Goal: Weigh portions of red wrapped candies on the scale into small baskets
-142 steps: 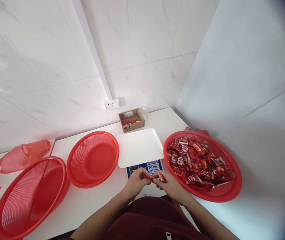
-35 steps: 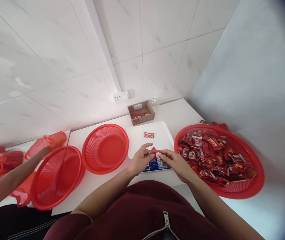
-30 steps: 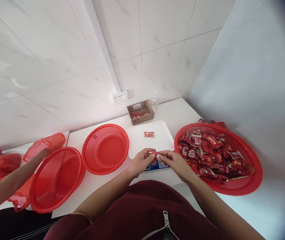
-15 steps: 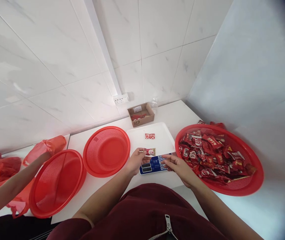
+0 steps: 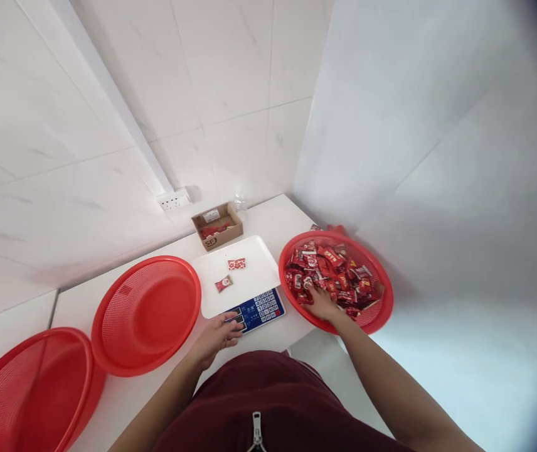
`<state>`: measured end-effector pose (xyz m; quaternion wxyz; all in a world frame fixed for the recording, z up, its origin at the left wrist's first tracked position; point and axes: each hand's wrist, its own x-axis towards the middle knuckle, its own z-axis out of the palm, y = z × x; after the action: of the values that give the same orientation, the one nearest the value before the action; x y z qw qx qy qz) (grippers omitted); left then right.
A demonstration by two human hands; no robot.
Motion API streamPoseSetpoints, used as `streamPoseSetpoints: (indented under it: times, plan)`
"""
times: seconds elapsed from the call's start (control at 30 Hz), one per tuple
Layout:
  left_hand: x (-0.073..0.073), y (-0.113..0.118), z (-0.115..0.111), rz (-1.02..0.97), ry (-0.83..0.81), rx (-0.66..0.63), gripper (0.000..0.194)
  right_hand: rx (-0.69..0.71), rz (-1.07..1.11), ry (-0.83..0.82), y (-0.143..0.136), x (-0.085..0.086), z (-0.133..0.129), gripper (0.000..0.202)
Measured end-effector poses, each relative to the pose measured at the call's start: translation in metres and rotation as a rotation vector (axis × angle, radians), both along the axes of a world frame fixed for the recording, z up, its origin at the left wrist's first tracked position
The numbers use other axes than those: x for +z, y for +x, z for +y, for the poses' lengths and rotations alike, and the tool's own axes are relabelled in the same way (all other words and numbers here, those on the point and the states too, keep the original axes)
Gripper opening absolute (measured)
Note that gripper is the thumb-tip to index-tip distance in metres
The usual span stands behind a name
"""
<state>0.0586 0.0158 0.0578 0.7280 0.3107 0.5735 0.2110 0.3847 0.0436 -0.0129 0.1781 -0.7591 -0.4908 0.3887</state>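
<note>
Two small wrapped packets lie on the white tray (image 5: 254, 251) of a weighing scale: a red and white one (image 5: 237, 264) and a red and gold one (image 5: 224, 284). My left hand (image 5: 219, 336) hovers at the left end of the scale's blue keypad (image 5: 263, 309), fingers apart and holding nothing. At the right, my right hand (image 5: 319, 304) reaches into a red basket (image 5: 386, 282) full of red packets (image 5: 332, 257). Its fingertips are among the packets, at a red and white one; whether they grip it is unclear.
A red basket (image 5: 148, 307) with nothing in it stands left of the scale, and further left are stacked red baskets (image 5: 56, 389). Behind the scale sits a cardboard box (image 5: 219, 235) with red packets, near a wall socket (image 5: 174, 199).
My left hand has let go of the red and gold packet, which now lies on the tray. My right hand has moved right into the full basket. The view has turned right.
</note>
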Motion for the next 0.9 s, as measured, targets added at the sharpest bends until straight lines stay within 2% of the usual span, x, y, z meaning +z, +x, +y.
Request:
streamPoseSetpoints:
  times: [0.07, 0.17, 0.3, 0.47, 0.57, 0.67, 0.8, 0.9]
  plan:
    - [-0.001, -0.003, -0.005, 0.018, -0.014, -0.011, 0.057, -0.016, -0.107, -0.101, -0.005, -0.014, 0.006, 0.074]
    - [-0.001, -0.006, -0.008, 0.027, -0.023, 0.010, 0.058, -0.020, -0.234, -0.177, -0.016, -0.024, 0.015, 0.075]
    - [0.001, -0.006, -0.004, 0.021, 0.000, 0.073, 0.055, 0.000, -0.305, -0.115, -0.016, -0.024, 0.019, 0.065]
    - [0.002, -0.002, -0.003, 0.028, 0.016, 0.108, 0.053, 0.046, -0.255, -0.005, 0.001, -0.022, 0.012, 0.058]
    - [-0.001, -0.003, -0.005, 0.022, 0.019, 0.096, 0.054, 0.054, -0.185, 0.061, 0.011, -0.019, 0.009, 0.045]
    - [-0.004, -0.006, -0.007, 0.027, 0.022, 0.102, 0.056, 0.030, -0.134, 0.150, 0.022, -0.009, 0.005, 0.035]
    - [-0.003, -0.006, -0.005, 0.041, 0.018, 0.117, 0.056, -0.050, -0.120, 0.233, 0.042, 0.008, 0.004, 0.038]
    - [0.002, -0.002, -0.003, 0.034, 0.014, 0.097, 0.053, -0.117, -0.186, 0.235, 0.057, 0.012, 0.005, 0.044]
